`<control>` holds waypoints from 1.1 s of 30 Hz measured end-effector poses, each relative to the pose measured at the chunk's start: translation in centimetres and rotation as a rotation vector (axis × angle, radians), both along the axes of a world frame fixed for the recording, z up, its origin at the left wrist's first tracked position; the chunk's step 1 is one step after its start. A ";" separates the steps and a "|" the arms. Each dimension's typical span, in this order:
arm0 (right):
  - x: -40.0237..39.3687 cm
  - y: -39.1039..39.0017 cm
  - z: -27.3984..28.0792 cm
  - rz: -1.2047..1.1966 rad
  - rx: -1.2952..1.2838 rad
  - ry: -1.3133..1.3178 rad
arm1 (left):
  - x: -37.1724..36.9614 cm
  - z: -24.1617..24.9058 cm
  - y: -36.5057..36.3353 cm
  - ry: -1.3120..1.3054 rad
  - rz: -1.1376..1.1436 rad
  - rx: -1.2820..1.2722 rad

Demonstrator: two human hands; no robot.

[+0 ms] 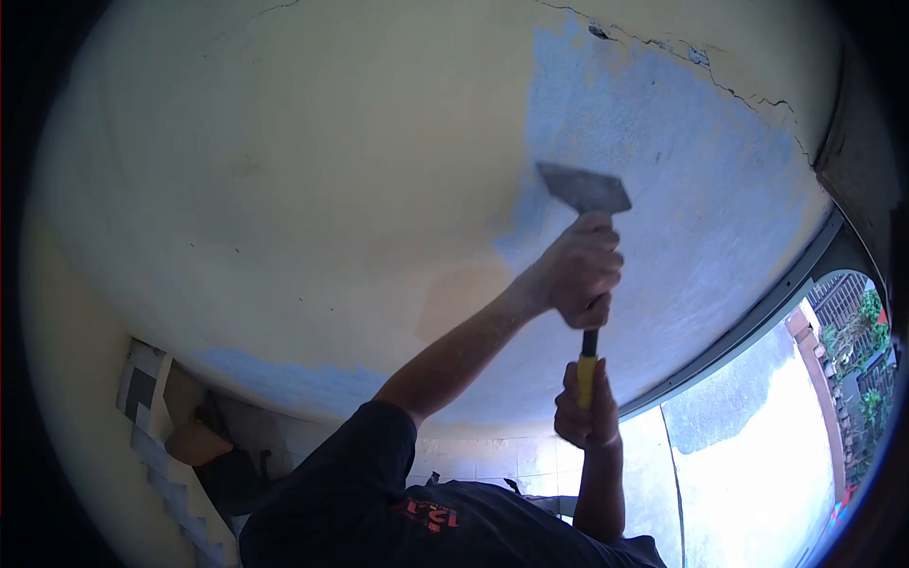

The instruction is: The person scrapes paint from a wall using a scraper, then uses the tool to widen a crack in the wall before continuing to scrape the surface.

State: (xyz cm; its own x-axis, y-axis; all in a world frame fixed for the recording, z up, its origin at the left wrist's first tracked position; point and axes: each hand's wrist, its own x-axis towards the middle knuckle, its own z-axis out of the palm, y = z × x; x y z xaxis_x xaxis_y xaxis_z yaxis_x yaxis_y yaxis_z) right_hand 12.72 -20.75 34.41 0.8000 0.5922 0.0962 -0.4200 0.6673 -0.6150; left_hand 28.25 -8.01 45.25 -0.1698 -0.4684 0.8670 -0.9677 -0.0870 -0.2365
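A scraper (585,187) with a wide metal blade and a black and yellow handle is held up against the wall (379,170). My left hand (582,270) wraps round its upper shaft, just below the blade. Lower down, the fingers of my right hand (571,419) are closed round the yellow part of the handle. The blade, slightly blurred, overlaps the border between cream paint and a bluish scraped patch (663,123).
A jagged crack (729,92) runs across the upper right of the wall. Another bluish strip (294,381) shows low on the left, above a brown object (197,441) beside a stepped edge (161,473). At right, a dark frame (748,317) borders a bright opening with plants (869,407) outside.
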 end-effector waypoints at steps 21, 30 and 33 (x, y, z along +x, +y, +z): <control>-1.5 0.7 0.0 -0.050 -0.088 0.110 | -0.8 -1.0 0.6 0.009 -0.012 -0.033; 2.8 1.6 8.1 -0.083 -0.063 -0.189 | 2.1 9.0 0.7 -0.221 0.042 -0.060; 3.9 1.9 10.2 -0.056 -0.003 -0.310 | 1.9 12.4 1.3 -0.286 0.079 -0.040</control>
State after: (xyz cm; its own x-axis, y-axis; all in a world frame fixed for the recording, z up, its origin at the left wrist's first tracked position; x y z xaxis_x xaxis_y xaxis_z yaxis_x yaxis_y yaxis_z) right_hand 16.63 -18.90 44.60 0.7642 0.5490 0.3386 -0.1753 0.6819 -0.7101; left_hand 30.17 -6.68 57.68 -0.3742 -0.4565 0.8072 -0.8522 -0.1741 -0.4935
